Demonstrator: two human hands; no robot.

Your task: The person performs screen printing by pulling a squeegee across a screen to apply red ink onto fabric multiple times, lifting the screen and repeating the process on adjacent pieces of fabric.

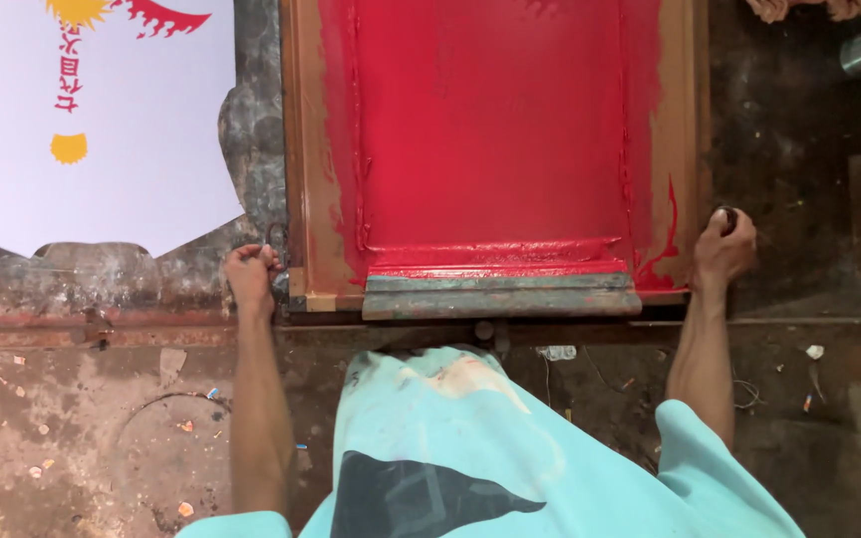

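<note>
Screen frame: wooden, centre to top of frame, mesh flooded with red ink, lying flat on the surface.
Squeegee: long bar lying across the frame's near edge, lower centre, red ink ridge just above it.
Left hand: at the frame's lower-left corner, fingers clenched around a small metal fitting.
Right hand: at the lower-right corner, fingers clenched on a dark knob.
Printed sheet: white, upper left, red and yellow marks, well apart from both hands.
Shirt: light teal, bottom centre.
</note>
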